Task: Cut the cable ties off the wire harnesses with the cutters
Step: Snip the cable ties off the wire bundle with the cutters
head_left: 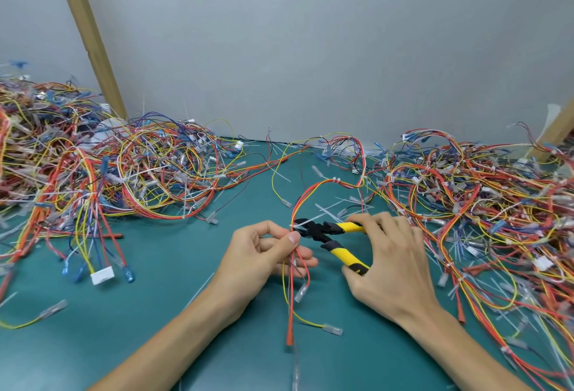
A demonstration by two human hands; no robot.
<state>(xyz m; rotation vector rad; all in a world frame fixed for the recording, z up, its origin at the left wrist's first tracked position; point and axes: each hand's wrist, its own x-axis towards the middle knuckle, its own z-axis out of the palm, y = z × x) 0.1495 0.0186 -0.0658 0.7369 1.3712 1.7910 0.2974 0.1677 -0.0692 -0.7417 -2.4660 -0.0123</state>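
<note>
Green mat [174,282], grey wall [310,49]; left hand [264,254] pinches harness [295,266], right hand [388,260] grips cutters [335,232].

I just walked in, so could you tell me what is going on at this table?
A person is trimming ties off wire bundles. The left hand pinches a red and yellow bundle, while the right hand holds yellow cutters with the tips at a white tie. Tangled piles lie on both sides.
</note>
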